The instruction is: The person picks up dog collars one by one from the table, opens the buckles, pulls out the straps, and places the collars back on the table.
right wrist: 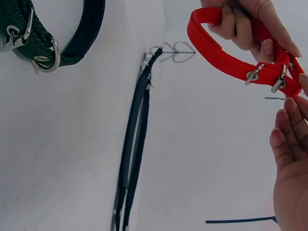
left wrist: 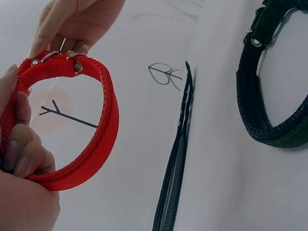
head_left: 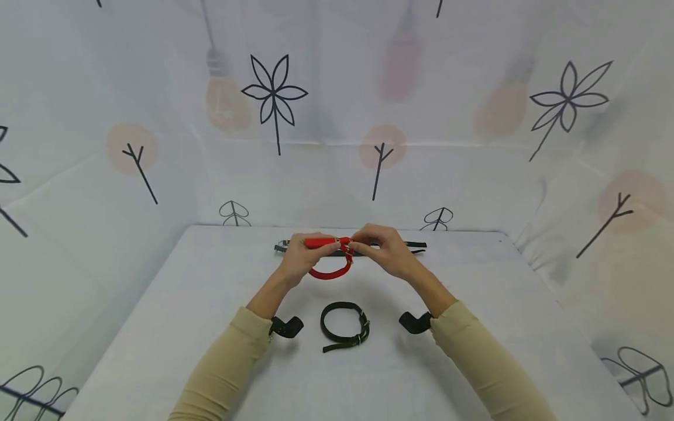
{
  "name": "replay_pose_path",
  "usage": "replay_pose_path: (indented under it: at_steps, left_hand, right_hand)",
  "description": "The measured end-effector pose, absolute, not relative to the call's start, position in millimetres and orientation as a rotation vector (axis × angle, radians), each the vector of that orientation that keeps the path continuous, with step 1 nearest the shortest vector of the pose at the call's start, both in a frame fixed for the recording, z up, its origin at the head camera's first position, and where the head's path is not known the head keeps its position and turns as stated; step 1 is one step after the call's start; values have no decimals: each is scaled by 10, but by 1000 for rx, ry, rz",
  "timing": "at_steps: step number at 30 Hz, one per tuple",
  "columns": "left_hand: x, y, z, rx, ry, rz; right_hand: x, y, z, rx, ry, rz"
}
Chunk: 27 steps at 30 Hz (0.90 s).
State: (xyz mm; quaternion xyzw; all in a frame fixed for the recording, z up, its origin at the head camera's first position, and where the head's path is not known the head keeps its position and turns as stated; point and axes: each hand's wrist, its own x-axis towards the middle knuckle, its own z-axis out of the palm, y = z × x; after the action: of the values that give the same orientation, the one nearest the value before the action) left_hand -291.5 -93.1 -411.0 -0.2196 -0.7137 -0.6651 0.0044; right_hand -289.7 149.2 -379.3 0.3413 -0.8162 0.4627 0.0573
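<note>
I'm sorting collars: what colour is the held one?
The collar is red, clearest in the left wrist view.

- Left hand [right wrist: 270,17] grips the red collar [right wrist: 221,58], top right!
- Right hand [right wrist: 296,163] pinches it too, right by the silver buckle [right wrist: 278,85].
- Dark straps [right wrist: 128,130] stretch down the middle.
- Green collar [right wrist: 41,44], cut off, curves in top left.

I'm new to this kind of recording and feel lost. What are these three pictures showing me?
There's no robot: a person works with two bare hands. The wide picture comes from a camera on the head, looking forward and down; the second from the left-wrist camera, the third from the right-wrist camera. On the white table lies a looped green collar, with dark straps farther back. The left hand grips a red collar; the right hand pinches it near its metal parts.
</note>
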Motion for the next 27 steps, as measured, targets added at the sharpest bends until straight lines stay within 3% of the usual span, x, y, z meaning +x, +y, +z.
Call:
replay_pose_path:
  at_steps: [13, 27]
  left_hand:
    - [-2921, -921, -4117, -778, -2190, -2161]
    - [-2931, -957, -4093, -734, -2191, -2138]
  right_hand:
    - [-2892, 1424, -3777, 1035, -2485, 1363]
    - [-2667, 1387, -3495, 1029, -2403, 1418]
